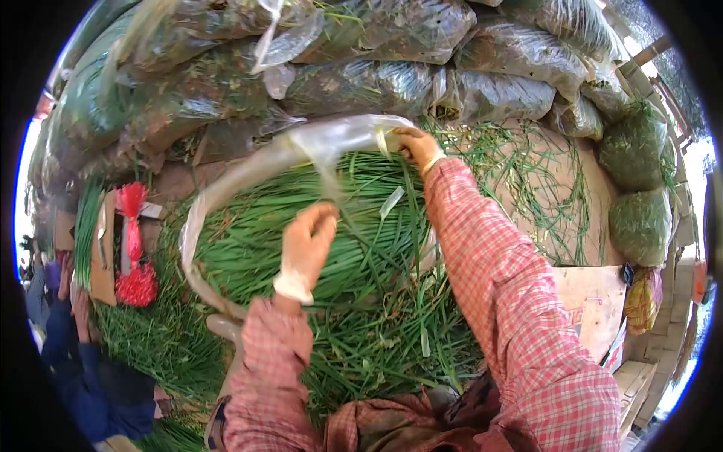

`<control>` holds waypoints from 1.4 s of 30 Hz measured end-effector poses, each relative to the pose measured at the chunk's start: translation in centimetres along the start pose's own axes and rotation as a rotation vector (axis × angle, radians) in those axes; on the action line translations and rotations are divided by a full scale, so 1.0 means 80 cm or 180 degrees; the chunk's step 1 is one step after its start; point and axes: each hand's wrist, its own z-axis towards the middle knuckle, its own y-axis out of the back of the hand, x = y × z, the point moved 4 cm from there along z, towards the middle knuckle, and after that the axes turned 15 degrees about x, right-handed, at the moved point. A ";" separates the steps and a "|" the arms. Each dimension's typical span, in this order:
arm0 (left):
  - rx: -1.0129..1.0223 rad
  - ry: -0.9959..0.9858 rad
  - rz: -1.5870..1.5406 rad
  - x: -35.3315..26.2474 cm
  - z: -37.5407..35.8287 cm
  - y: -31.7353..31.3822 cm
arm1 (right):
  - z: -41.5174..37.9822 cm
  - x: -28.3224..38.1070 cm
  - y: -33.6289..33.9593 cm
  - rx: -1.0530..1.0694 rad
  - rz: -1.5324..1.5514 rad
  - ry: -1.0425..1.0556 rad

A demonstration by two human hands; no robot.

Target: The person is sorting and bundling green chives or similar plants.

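Observation:
My right hand (416, 148), in a pale glove, grips the far rim of a clear plastic bag (339, 137). The bag's rolled edge curves around a large heap of long green leafy stalks (301, 215) in front of me. Over the middle of the heap is my left hand (307, 242), also gloved, its fingers bent together. A motion-blurred strip of the plastic hangs down to its fingertips; what those fingers hold, if anything, I cannot tell. Loose stalks lie below and beside the bag.
Filled plastic sacks (361, 83) are stacked along the back, and more green sacks (639, 226) stand at right. Red ties (134, 248) lie at left near a knife (102, 237) on cardboard. Another person (86, 384) sits at lower left. A wooden board (591, 301) is at right.

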 end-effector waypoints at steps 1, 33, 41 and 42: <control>-0.0052 -0.0284 0.0570 0.008 0.040 0.010 | 0.009 -0.002 0.032 -0.0213 -0.0783 0.0160; 0.2653 -0.0335 0.3297 0.046 0.261 -0.175 | -0.076 -0.123 0.166 0.0176 -0.3619 -0.1137; 0.3218 0.1079 0.2160 0.098 0.325 -0.160 | -0.004 -0.385 0.208 0.0570 -0.3732 -0.1161; 0.3229 0.1020 0.2193 0.102 0.324 -0.161 | 0.000 -0.382 0.203 0.0513 -0.3647 -0.1145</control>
